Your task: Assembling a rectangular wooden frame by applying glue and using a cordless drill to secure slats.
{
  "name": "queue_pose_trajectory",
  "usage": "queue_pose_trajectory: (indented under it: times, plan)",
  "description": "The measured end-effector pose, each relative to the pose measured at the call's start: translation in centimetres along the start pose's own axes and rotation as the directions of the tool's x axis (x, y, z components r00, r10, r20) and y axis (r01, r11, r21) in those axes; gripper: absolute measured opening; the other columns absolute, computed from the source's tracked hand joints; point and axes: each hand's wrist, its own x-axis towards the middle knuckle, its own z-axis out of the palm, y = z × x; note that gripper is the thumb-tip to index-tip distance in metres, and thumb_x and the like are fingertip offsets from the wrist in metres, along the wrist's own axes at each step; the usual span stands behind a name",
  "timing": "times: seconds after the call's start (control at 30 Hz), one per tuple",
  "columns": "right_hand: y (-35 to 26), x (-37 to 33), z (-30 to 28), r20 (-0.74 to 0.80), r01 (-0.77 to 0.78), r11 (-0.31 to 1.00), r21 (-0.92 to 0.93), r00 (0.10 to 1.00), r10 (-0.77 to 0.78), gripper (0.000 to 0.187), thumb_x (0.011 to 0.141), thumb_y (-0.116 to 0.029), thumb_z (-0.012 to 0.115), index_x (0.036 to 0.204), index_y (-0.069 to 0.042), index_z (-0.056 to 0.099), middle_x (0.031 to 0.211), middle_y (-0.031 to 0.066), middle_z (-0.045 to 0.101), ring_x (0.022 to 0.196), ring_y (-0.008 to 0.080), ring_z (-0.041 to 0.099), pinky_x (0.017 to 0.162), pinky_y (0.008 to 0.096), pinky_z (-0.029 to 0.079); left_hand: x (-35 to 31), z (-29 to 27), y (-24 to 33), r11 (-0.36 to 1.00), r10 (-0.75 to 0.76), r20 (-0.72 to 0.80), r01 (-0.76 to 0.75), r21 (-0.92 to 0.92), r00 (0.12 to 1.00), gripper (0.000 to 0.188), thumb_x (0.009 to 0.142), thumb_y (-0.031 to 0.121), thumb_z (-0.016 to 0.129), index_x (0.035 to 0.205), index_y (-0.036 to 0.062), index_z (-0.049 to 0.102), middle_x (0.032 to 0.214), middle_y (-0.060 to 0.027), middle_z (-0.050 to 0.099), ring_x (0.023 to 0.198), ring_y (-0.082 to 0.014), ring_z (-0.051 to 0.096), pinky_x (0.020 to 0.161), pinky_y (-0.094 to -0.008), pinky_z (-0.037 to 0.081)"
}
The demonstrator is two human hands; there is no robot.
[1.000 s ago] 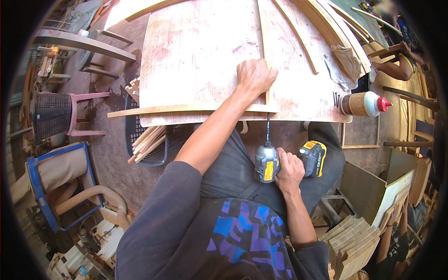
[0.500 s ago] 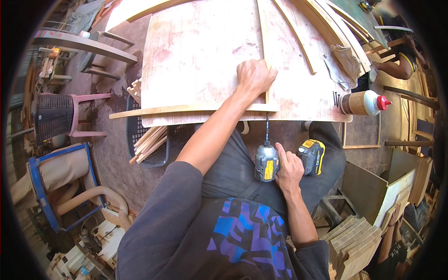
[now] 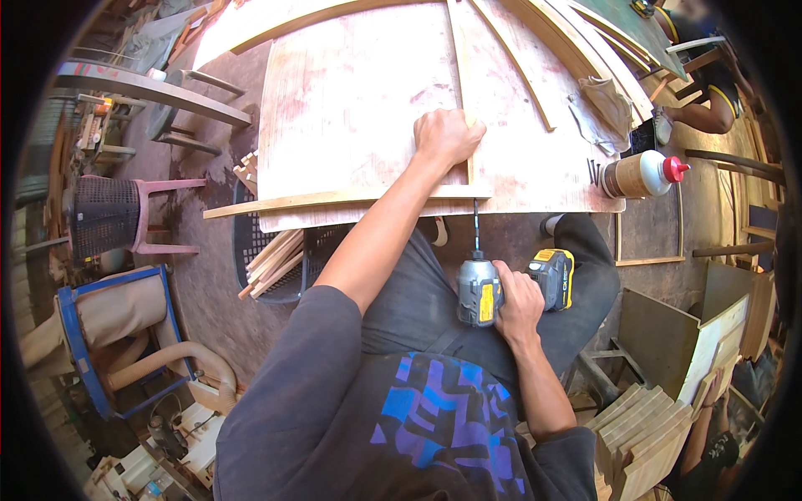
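Observation:
My left hand (image 3: 449,136) is closed round a long thin wooden strip (image 3: 461,71) that runs away from me over the pale work board (image 3: 359,108). The near end of that strip meets a second wooden strip (image 3: 334,199), which lies crosswise along the board's near edge. In my right hand (image 3: 520,302) is a cordless drill (image 3: 479,294), held low over my lap with its yellow and black battery out to the right. Its long thin bit (image 3: 477,227) points away from me, and the tip reaches the crosswise strip close to its right end.
At the board's right edge lie a glue bottle (image 3: 643,174) with a red cap, several dark screws (image 3: 594,173) and a crumpled cloth (image 3: 605,113). More wooden strips (image 3: 514,63) rest farther back. A black basket (image 3: 294,284) holding sticks stands below, left of my legs.
My right index finger, stretched forward before, is now curled in against the drill. The whole view has shifted slightly. Both hands keep their holds on strip and drill.

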Motion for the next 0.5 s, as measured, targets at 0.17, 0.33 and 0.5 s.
queue_pose_trajectory:
  times: [0.17,0.33,0.5]
  plan:
    - [0.4,0.0,-1.4,-0.213,-0.083,0.894,0.440,0.957,0.194,0.042,0.081,-0.006,0.071,0.122,-0.001,0.067,0.080,0.0098,0.065,0.071,0.0256,0.065,0.066,0.0349,0.051,-1.3,-2.4,-0.7,0.996,0.051,0.290,-0.070,0.055,0.956,0.047,0.090,0.047,0.055,0.091,0.0046,0.076,0.089,-0.0234,0.072,0.088,-0.0404,0.070,0.082,-0.0449,0.054]
    - [3.2,6.6,-5.8,-0.288,-0.060,0.828,0.558,0.921,0.261,0.023,0.084,-0.007,0.074,0.105,-0.001,0.065,0.088,0.0046,0.064,0.084,0.0196,0.062,0.079,0.0360,0.052,-7.4,-6.0,-2.8,0.967,0.241,0.398,-0.183,-0.179,0.885,0.043,0.086,0.045,0.069,0.102,0.0056,0.073,0.097,-0.0178,0.072,0.094,-0.0336,0.068,0.084,-0.0416,0.052]
    - [5.1,16.8,-5.3,-0.396,0.085,0.743,0.664,0.883,0.252,0.016,0.079,-0.001,0.070,0.092,-0.002,0.061,0.085,0.0057,0.063,0.077,0.0209,0.061,0.075,0.0359,0.050,-11.1,-9.1,-6.6,0.953,0.295,0.224,-0.302,-0.003,0.929,0.041,0.079,0.041,0.079,0.103,0.0079,0.073,0.105,-0.0130,0.070,0.105,-0.0316,0.064,0.089,-0.0411,0.050]
